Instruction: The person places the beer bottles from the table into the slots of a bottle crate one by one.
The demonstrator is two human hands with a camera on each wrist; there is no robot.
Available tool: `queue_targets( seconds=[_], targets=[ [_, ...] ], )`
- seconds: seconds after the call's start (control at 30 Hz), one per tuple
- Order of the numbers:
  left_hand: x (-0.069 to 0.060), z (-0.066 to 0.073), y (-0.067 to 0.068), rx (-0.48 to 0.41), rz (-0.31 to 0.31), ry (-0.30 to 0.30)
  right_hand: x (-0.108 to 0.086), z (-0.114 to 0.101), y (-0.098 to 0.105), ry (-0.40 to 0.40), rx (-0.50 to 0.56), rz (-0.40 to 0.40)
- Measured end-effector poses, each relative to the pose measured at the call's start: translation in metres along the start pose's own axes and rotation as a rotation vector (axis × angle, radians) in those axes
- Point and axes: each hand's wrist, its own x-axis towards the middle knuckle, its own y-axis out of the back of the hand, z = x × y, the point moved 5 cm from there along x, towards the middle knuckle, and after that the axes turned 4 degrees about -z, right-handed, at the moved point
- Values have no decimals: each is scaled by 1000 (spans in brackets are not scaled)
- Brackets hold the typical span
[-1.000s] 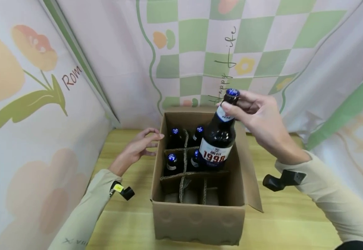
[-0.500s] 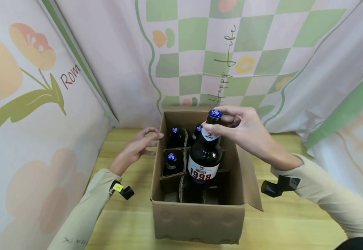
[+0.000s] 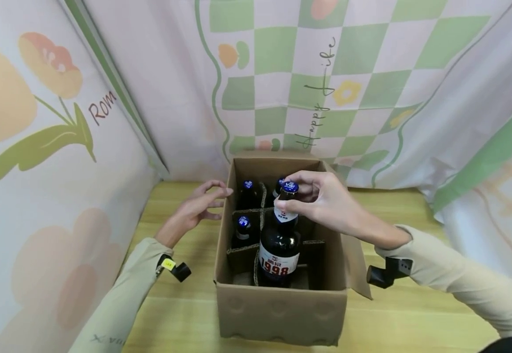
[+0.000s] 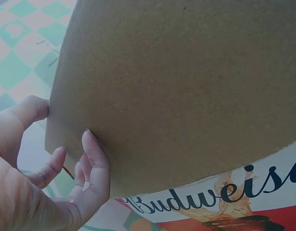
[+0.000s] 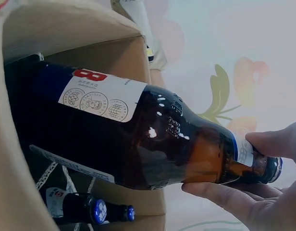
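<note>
A brown beer bottle (image 3: pixel 279 242) with a blue cap and a white "1998" label stands in the front part of the cardboard box (image 3: pixel 278 311), its lower end hidden inside. My right hand (image 3: pixel 322 203) pinches its neck between thumb and fingers, just below the cap; the right wrist view shows the same grip on the bottle (image 5: pixel 162 139). My left hand (image 3: pixel 198 203) rests loosely bent fingers against the box's left side near the back. In the left wrist view these fingers (image 4: pixel 96 159) touch the plain cardboard (image 4: pixel 186 86).
Cardboard dividers (image 3: pixel 244 249) split the box into compartments. Capped bottles stand in it, one at back left (image 3: pixel 248 193) and one ahead of it (image 3: pixel 243 230). An outer flap (image 3: pixel 358 267) hangs on the right. A patterned curtain (image 3: pixel 273 88) rises behind the wooden table (image 3: pixel 406 314).
My right hand has moved left, down and toward the front with the bottle, lowering it from above the box's right side into the front compartments. The left hand has stayed at the box's side.
</note>
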Motion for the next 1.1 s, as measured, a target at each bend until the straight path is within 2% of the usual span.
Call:
queue_targets(
  seconds=[0.13, 0.27, 0.37, 0.67, 0.93, 1.1],
  targets=[
    [0, 1, 2, 11, 0, 3, 8, -2, -2, 14, -46, -44],
    [0, 2, 3, 7, 1, 5, 18, -6, -5, 39, -96, -132],
    [0, 2, 4, 10, 1, 6, 25, -9, -10, 49, -89, -210],
    [1, -1, 1, 19, -7, 8, 36, -14, -16, 140, -121, -359],
    [1, 0, 1, 21, -13, -4, 34, -18, -26, 324, -175, -545],
    [0, 1, 1, 26, -16, -6, 32, -18, -27, 433, -206, -633]
  ],
)
